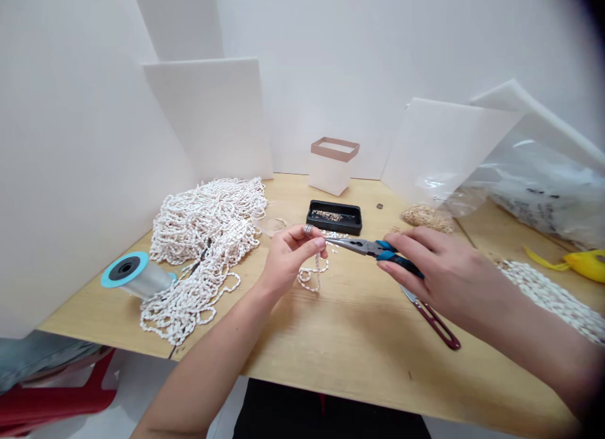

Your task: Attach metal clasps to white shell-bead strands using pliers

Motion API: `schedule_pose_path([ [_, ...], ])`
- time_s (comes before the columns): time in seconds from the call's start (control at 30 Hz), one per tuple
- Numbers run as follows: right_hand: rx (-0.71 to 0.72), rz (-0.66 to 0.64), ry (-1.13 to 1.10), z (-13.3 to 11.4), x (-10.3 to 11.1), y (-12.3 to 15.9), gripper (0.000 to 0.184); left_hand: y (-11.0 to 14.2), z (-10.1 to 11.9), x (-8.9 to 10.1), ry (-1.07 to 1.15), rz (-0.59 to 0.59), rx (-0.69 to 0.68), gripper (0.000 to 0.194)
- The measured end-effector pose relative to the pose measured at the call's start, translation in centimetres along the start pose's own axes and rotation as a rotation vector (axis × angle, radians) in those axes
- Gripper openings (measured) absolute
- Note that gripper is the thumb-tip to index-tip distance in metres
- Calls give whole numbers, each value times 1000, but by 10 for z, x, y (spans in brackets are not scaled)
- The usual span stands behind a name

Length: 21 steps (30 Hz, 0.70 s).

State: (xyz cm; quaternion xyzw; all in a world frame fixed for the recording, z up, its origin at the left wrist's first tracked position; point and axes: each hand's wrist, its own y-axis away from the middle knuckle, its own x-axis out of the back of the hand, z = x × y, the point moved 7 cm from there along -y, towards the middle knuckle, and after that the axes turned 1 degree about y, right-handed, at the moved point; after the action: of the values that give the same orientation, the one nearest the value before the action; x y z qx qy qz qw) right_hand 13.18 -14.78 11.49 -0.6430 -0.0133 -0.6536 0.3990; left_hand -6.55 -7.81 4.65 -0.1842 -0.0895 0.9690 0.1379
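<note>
My left hand point(288, 261) pinches the top of a strand of white shell beads point(309, 276), whose lower end hangs in a loop onto the wooden table point(359, 338). A ring sits on one of its fingers. My right hand point(439, 269) grips needle-nose pliers point(362, 246) with blue handles, and their tips reach the left fingertips. A large heap of white bead strands point(208, 250) lies left of my hands. Red-handled thread snips point(433, 320) lie under my right hand. The black tray point(334, 216) of small metal pieces stands just beyond the pliers.
A spool of clear cord point(136, 275) with a blue flange lies at the table's left. More bead strands point(553, 297), a tan loose heap point(425, 218), a plastic bag point(534, 187), a yellow object point(586, 266) and a translucent box point(331, 168) surround the work. White boards point(208, 114) line the back.
</note>
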Motion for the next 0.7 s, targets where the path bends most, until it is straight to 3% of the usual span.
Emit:
schedule_pose_path([
  [0.3,-104,-81,-130,7,-15,1,43,-3,-1,2,9,-28,3,16],
  [0.5,-180,-121,-246,12,-36,18,38,-6,-5,9,-6,29,5,15],
  [0.7,-159,-327,-298,-28,-84,66,26,-8,-11,12,12,74,26,16],
])
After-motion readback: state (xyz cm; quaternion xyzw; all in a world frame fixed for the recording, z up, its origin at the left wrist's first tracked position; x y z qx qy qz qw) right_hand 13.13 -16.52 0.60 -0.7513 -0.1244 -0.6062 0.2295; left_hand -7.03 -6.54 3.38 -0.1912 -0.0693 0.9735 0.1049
